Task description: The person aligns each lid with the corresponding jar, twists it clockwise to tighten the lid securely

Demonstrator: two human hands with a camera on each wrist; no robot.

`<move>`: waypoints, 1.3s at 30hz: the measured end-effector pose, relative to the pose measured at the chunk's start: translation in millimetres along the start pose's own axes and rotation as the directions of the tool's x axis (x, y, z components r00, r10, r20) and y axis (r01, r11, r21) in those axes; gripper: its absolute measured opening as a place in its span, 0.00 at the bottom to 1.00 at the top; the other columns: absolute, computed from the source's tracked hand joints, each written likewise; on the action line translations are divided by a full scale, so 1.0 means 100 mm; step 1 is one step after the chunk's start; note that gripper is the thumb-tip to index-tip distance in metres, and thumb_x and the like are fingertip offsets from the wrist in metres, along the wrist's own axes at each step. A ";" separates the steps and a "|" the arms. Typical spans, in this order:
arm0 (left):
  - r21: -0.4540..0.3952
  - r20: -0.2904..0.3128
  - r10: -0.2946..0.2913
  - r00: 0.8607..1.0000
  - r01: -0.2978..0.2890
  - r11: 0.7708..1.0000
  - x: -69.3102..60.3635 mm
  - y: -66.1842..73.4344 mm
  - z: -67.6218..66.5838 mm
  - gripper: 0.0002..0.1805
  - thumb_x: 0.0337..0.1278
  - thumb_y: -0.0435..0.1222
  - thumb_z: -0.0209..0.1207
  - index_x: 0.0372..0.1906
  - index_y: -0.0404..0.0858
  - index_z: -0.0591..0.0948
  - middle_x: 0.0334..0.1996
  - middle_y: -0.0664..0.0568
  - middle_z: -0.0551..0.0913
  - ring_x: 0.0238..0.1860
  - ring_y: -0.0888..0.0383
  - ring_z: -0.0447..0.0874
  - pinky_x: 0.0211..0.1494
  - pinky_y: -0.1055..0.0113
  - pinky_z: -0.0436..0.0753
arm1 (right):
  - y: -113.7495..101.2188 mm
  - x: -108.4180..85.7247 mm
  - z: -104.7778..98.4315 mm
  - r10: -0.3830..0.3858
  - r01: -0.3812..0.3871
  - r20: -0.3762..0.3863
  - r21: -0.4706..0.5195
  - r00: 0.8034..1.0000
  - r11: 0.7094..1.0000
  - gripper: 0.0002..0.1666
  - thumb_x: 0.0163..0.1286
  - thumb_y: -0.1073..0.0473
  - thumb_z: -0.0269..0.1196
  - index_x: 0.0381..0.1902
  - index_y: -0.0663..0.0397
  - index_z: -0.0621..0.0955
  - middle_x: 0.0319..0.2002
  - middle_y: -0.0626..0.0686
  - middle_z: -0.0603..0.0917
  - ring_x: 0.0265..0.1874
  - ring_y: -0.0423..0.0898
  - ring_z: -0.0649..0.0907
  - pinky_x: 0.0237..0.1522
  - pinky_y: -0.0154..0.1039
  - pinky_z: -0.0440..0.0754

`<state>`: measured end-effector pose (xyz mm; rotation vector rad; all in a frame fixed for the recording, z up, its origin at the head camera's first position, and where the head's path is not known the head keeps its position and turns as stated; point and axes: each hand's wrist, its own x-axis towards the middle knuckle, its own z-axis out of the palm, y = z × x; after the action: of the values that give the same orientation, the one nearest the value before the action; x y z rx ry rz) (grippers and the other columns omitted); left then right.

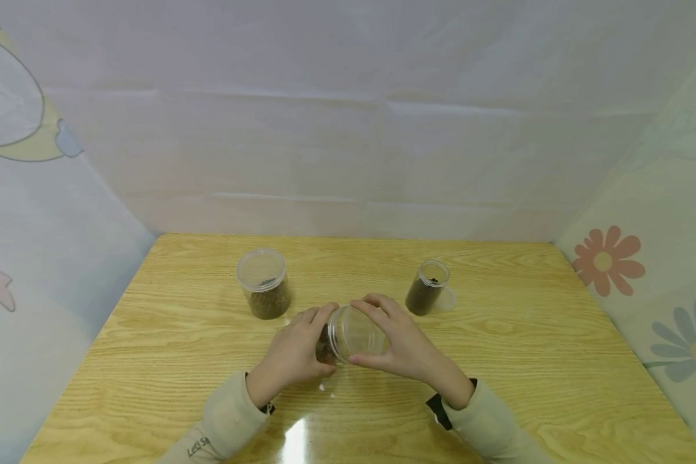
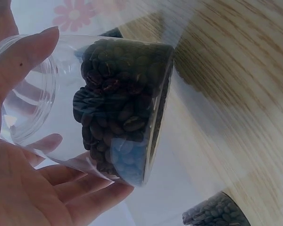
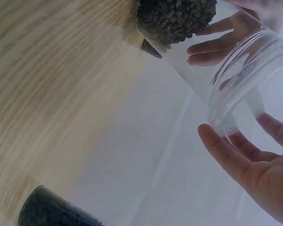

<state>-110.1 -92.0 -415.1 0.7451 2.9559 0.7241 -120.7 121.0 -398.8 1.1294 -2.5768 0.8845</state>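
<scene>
Between the hands, a clear jar (image 1: 325, 350) lies tilted on its side, part filled with dark brown coffee beans (image 2: 118, 108). My left hand (image 1: 292, 351) grips the jar's body, thumb on one side and fingers on the other. At the jar's mouth end, my right hand (image 1: 405, 341) holds the clear round lid (image 1: 364, 332) by its edge, thumb and fingers spread around it. Ridged rings of the clear rim (image 3: 247, 70) show in the right wrist view. Whether the lid is tight or loose on the mouth cannot be told.
A wide clear jar (image 1: 268, 299) of dark beans, its top covered, stands upright at the back left. Farther right is a narrower jar (image 1: 425, 293) of dark contents, with a pale clear disc (image 1: 448, 299) beside it. Both stand on the wood-grain table (image 1: 180, 309), before a pale wall (image 1: 336, 148).
</scene>
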 end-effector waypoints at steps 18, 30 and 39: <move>0.035 -0.019 0.027 0.999 -0.026 0.999 0.01 0.01 0.02 0.54 0.24 0.45 0.76 0.64 0.42 0.61 0.53 0.41 0.72 0.52 0.43 0.72 0.44 0.50 0.78 | -0.04 0.03 0.04 -0.021 0.021 0.019 -0.021 1.000 1.000 0.46 0.48 0.40 0.69 0.62 0.52 0.68 0.55 0.54 0.69 0.52 0.48 0.72 0.47 0.45 0.76; 0.035 -0.004 0.016 1.000 -0.016 0.999 0.00 0.00 0.02 0.54 0.24 0.45 0.76 0.64 0.43 0.61 0.54 0.41 0.72 0.53 0.43 0.71 0.44 0.49 0.77 | -0.05 0.04 0.05 0.008 -0.008 0.033 -0.012 0.999 1.000 0.47 0.47 0.40 0.70 0.62 0.52 0.68 0.53 0.54 0.70 0.49 0.48 0.75 0.45 0.44 0.77; 0.020 -0.008 0.007 1.000 -0.007 1.000 0.00 0.01 0.02 0.53 0.24 0.44 0.76 0.64 0.44 0.61 0.54 0.40 0.71 0.53 0.42 0.71 0.41 0.48 0.78 | -0.07 0.04 0.06 0.039 -0.039 0.038 0.002 0.999 0.999 0.47 0.45 0.41 0.71 0.61 0.52 0.69 0.53 0.54 0.70 0.48 0.50 0.76 0.44 0.45 0.78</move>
<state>-109.3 -90.6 -417.0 0.7566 2.9730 0.7009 -118.1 111.5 -398.8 1.1113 -2.6372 0.8831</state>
